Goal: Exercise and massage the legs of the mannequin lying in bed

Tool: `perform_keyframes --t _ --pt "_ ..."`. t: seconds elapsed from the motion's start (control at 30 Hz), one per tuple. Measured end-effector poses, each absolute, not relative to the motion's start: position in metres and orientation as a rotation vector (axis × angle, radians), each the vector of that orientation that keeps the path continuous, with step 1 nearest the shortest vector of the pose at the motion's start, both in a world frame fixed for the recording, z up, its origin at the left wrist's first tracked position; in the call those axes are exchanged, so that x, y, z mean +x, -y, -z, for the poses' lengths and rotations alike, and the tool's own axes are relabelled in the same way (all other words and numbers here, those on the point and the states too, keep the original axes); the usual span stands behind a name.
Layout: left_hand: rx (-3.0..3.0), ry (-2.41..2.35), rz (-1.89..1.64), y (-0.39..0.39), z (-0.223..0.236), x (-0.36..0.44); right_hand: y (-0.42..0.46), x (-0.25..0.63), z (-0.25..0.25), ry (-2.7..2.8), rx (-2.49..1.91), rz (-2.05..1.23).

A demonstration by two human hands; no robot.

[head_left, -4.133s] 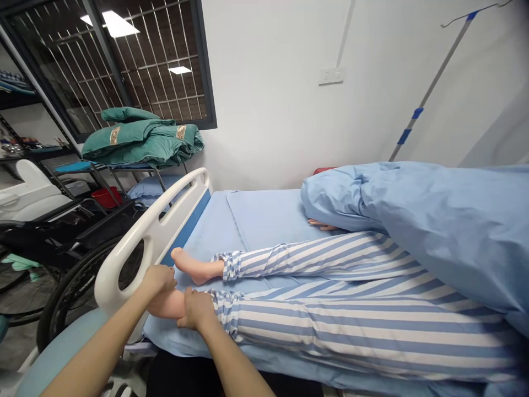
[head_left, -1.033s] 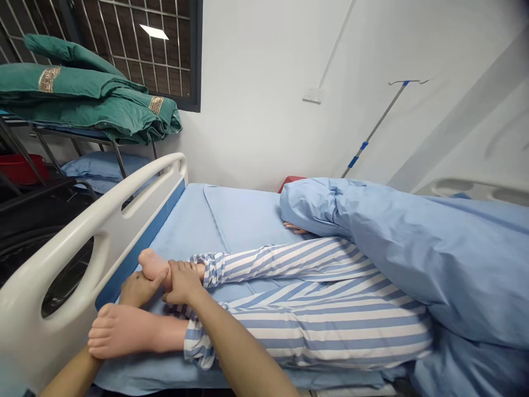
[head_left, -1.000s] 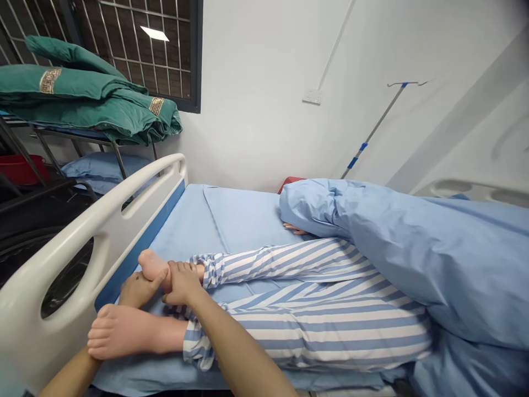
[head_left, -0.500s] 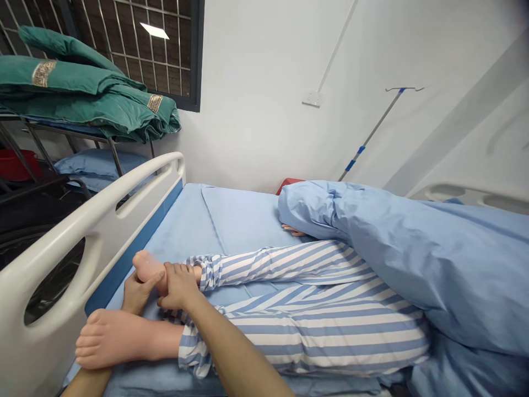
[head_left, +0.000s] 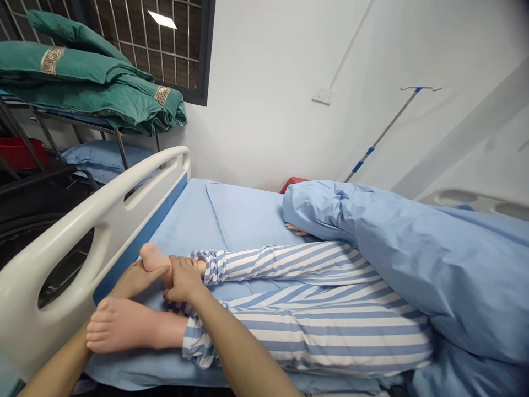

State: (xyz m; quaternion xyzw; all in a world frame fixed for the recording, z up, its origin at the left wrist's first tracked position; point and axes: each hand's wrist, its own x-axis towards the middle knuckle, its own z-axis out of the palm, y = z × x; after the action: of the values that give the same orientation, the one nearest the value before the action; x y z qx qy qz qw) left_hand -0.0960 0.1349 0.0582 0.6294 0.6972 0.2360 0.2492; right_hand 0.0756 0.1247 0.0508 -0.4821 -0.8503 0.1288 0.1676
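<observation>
A figure in blue-and-white striped trousers [head_left: 314, 325] lies on a bed with a light blue sheet [head_left: 231, 215]. Its far foot [head_left: 154, 257] sits near the white footboard [head_left: 74, 237]. My left hand [head_left: 134, 278] cups that foot from below, fingers curled around the sole. My right hand [head_left: 184, 278] wraps over the ankel beside the trouser cuff, fingers closed on it. The near foot [head_left: 119, 325] lies bare on the sheet in front of my left forearm. A light blue quilt [head_left: 413, 259] covers the upper body, and a hand of the figure [head_left: 295, 229] shows under its edge.
Folded green quilts [head_left: 91, 88] lie on a metal rack at the left, with a blue pillow [head_left: 103, 157] under them. A wheelchair [head_left: 37, 220] stands behind the footboard. An IV pole [head_left: 384, 132] leans by the white wall. A red object [head_left: 291, 182] peeks behind the quilt.
About four seconds ago both hands held the near foot; they now hold the far foot. Over the last second the grip is the same and only the view has shifted slightly.
</observation>
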Motion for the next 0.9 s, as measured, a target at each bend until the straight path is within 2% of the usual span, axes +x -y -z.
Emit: perform_keyframes --t 0.07,0.17,0.4,0.5,0.73,0.9 --pt "1.762 -1.859 -0.510 -0.135 -0.063 -0.099 -0.125 0.075 -0.050 2.416 -1.374 -0.362" --pt "1.680 -1.881 -0.560 -0.131 -0.066 -0.097 -0.125 0.075 -0.049 2.412 -1.372 -0.349" --pt "1.375 -1.764 -1.135 -0.123 -0.042 -0.072 -0.125 0.076 -0.051 2.433 -1.373 -0.375" --pt "1.327 -1.735 -1.274 -0.123 -0.031 -0.066 -0.124 0.077 -0.052 2.436 -1.363 -0.380" --pt "1.429 -1.734 -1.049 -0.127 -0.041 -0.079 -0.123 0.078 -0.052 2.427 -1.358 -0.369" --pt "1.442 -1.902 -0.884 -0.112 -0.056 -0.069 -0.123 0.078 -0.051 2.425 -1.333 -0.352"
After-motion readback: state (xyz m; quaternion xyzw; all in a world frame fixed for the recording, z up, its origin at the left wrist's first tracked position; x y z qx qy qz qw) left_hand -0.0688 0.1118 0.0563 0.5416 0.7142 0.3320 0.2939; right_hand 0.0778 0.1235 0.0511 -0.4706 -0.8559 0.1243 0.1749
